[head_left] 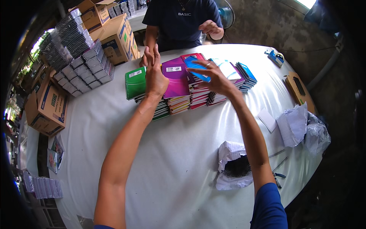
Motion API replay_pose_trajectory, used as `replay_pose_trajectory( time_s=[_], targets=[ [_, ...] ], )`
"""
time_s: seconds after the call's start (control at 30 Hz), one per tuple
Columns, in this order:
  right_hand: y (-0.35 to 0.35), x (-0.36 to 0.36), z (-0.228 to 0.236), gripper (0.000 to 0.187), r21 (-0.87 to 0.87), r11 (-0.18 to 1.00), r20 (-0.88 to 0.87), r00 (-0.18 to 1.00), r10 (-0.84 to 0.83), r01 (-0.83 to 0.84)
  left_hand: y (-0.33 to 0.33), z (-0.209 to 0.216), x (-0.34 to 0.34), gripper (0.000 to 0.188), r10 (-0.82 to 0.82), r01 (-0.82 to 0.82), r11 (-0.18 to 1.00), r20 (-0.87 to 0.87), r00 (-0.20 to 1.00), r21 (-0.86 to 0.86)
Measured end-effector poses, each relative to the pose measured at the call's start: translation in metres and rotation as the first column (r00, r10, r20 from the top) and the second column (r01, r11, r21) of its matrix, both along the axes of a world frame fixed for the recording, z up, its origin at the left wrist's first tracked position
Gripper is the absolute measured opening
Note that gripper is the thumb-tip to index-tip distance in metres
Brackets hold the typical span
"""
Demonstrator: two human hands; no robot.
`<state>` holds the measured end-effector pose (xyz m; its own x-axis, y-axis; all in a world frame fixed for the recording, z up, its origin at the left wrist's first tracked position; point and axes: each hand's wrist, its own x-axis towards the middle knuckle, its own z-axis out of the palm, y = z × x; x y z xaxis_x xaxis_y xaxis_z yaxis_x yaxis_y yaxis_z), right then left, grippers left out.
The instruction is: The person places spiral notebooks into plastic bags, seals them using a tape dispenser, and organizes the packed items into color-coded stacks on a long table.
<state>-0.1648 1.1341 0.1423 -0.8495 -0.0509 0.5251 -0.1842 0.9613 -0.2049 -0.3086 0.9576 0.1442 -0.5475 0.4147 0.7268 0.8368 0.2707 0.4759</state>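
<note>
Several stacks of spiral notebooks stand side by side at the far middle of the table. My left hand (155, 74) reaches over them with its fingers stretched out, between a green notebook (134, 87) and a purple notebook (176, 84). Spread fingers on my right hand (217, 79) hover over or touch a blue notebook (194, 63); contact cannot be made out. A red notebook (186, 56) shows behind the blue one. Farther right are a glare-lit stack (230, 71) and a smaller stack of blue notebooks (248, 72).
Across the white table (171, 152) stands another person (179, 23). Wrapped notebooks (85, 68) and cardboard boxes (47, 105) are at left. On the right are crumpled paper holding dark coils (236, 168), pliers (279, 176), a small notepad (267, 120) and a plastic bag (316, 133).
</note>
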Motion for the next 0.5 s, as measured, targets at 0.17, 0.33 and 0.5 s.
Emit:
replay_pose_trajectory(
  time_s=[0.17, 0.33, 0.5],
  targets=[
    [-0.025, -0.006, -0.007, 0.059, 0.089, 0.995, 0.065, 0.997, -0.048, 0.042, 0.002, 0.007, 0.018, 0.099, -0.100, 0.137, 0.978, 0.220, 0.970, -0.158],
    [-0.013, 0.002, -0.011, 0.058, 0.017, 1.000, 0.145, 0.989, -0.027, 0.025, -0.018, -0.008, 0.055, 0.102, -0.286, 0.111, 0.740, -0.161, 0.945, -0.664],
    [0.014, 0.020, -0.004, 0.098, -0.091, 0.970, 0.155, 0.966, -0.208, 0.223, -0.022, -0.010, 0.044, 0.076, -0.258, 0.021, 0.795, -0.307, 0.916, -0.606]
  ],
)
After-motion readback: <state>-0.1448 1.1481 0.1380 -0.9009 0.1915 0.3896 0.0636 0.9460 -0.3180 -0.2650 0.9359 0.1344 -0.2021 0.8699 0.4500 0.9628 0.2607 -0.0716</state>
